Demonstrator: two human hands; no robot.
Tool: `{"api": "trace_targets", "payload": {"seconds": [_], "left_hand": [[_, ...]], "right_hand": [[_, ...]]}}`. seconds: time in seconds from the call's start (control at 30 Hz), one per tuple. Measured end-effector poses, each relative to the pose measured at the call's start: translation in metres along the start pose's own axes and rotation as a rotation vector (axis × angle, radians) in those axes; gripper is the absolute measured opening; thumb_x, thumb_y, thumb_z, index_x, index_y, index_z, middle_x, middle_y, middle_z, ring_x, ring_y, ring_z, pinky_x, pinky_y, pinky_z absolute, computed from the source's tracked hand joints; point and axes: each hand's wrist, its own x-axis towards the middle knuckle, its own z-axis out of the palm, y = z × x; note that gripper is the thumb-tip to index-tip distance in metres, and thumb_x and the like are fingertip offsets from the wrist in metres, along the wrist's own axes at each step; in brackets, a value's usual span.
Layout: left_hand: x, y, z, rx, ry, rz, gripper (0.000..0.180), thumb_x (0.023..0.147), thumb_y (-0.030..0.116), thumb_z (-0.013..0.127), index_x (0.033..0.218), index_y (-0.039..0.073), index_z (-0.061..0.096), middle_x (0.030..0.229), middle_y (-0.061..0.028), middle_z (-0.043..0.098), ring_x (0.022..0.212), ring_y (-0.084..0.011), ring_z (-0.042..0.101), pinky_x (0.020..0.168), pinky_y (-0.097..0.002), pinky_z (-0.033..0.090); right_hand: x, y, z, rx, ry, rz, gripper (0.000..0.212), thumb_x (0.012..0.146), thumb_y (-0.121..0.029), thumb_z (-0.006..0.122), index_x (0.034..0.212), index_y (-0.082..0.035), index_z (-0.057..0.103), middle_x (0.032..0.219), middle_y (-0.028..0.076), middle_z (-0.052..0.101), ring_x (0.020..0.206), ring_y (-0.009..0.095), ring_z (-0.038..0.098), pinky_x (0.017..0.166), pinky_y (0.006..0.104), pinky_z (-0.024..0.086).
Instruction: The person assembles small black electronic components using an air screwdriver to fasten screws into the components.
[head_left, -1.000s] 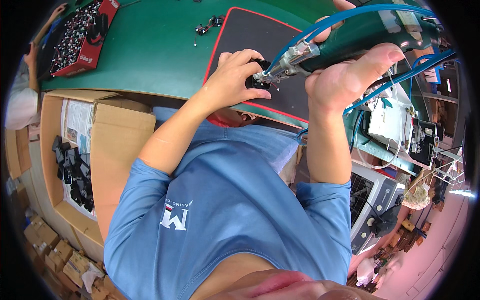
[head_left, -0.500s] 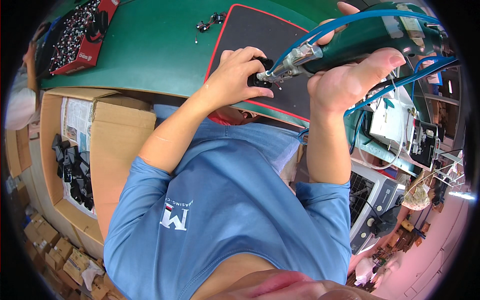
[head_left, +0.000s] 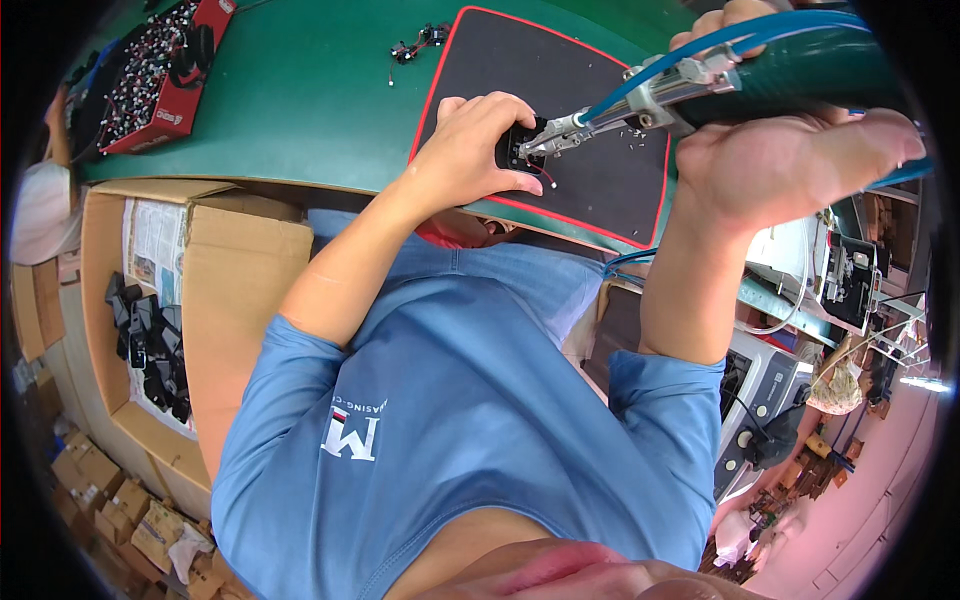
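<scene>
My left hand [head_left: 462,152] is closed around a small black plastic housing [head_left: 513,148] on a black mat with a red border [head_left: 590,205]. A short thin wire ends in a white connector [head_left: 553,185] beside it. In my right hand [head_left: 740,170] is a dark green air screwdriver [head_left: 800,78] with a long metal nose [head_left: 655,98] and blue air hoses [head_left: 740,38]. The tool leans from upper right, and its tip is over the housing between my left thumb and fingers. Whether tip and housing touch, I cannot tell.
Several small screws [head_left: 637,133] lie on the mat. A small wired part [head_left: 420,42] is on the green table [head_left: 310,95], with a red box of connectors [head_left: 172,118] farther left. A cardboard box [head_left: 250,240] with black parts stands at left. Equipment stands at right.
My right hand and the air screwdriver have shifted right, uncovering more of the mat and its screws. The tip stays at the housing. My left hand has barely moved.
</scene>
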Motion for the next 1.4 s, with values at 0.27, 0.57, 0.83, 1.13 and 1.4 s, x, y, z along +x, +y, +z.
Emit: {"api": "trace_targets", "payload": {"seconds": [0.27, 0.57, 0.83, 1.13, 1.4], "left_hand": [[-0.004, -0.003, 0.002, 0.01, -0.003, -0.005, 0.086, 0.059, 0.045, 0.097, 0.125, 0.008, 0.057, 0.111, -0.0088, 0.066, 0.102, -0.0299, 0.06, 0.094, -0.0399, 0.036], [-0.005, -0.003, 0.002, 0.029, -0.003, -0.016, 0.082, 0.06, 0.047, 0.095, 0.122, 0.008, 0.058, 0.111, -0.0076, 0.066, 0.103, -0.0292, 0.062, 0.091, -0.04, 0.036], [-0.004, -0.002, 0.001, -0.008, -0.007, -0.039, 0.078, 0.059, 0.044, 0.096, 0.119, 0.008, 0.061, 0.11, -0.0075, 0.067, 0.104, -0.0294, 0.063, 0.091, -0.0401, 0.036], [0.003, -0.003, -0.007, 0.031, -0.097, -0.023, 0.086, 0.063, 0.041, 0.095, 0.134, 0.012, 0.057, 0.125, -0.0075, 0.064, 0.116, -0.0305, 0.059, 0.097, -0.0406, 0.037], [0.08, 0.002, -0.012, 0.208, -0.212, -0.06, 0.073, 0.073, 0.03, 0.09, 0.135, 0.01, 0.056, 0.13, -0.0109, 0.058, 0.126, -0.0334, 0.056, 0.105, -0.0461, 0.039]], "right_hand": [[-0.018, 0.018, 0.018, 0.328, 0.105, 0.28, 0.073, 0.108, -0.064, 0.026, 0.118, 0.002, 0.057, 0.079, 0.009, 0.062, 0.058, 0.013, 0.055, 0.053, 0.0247, 0.045], [-0.03, 0.062, -0.005, 0.207, -0.011, 0.19, 0.088, 0.095, -0.084, 0.032, 0.117, -0.002, 0.056, 0.089, 0.01, 0.062, 0.065, 0.016, 0.059, 0.057, 0.0305, 0.051], [-0.044, 0.073, -0.001, 0.106, 0.049, 0.119, 0.089, 0.096, -0.083, 0.03, 0.115, -0.001, 0.057, 0.086, 0.009, 0.061, 0.065, 0.017, 0.06, 0.057, 0.0307, 0.05], [0.029, -0.015, -0.001, 0.239, 0.068, -0.103, 0.084, 0.102, -0.076, 0.028, 0.117, 0.002, 0.058, 0.072, 0.007, 0.06, 0.055, 0.013, 0.056, 0.05, 0.0247, 0.049], [0.01, -0.002, -0.063, 0.032, 0.07, -0.009, 0.035, 0.1, -0.019, 0.065, 0.125, 0.002, 0.053, 0.096, 0.011, 0.065, 0.083, 0.019, 0.066, 0.075, 0.0331, 0.053]]}}
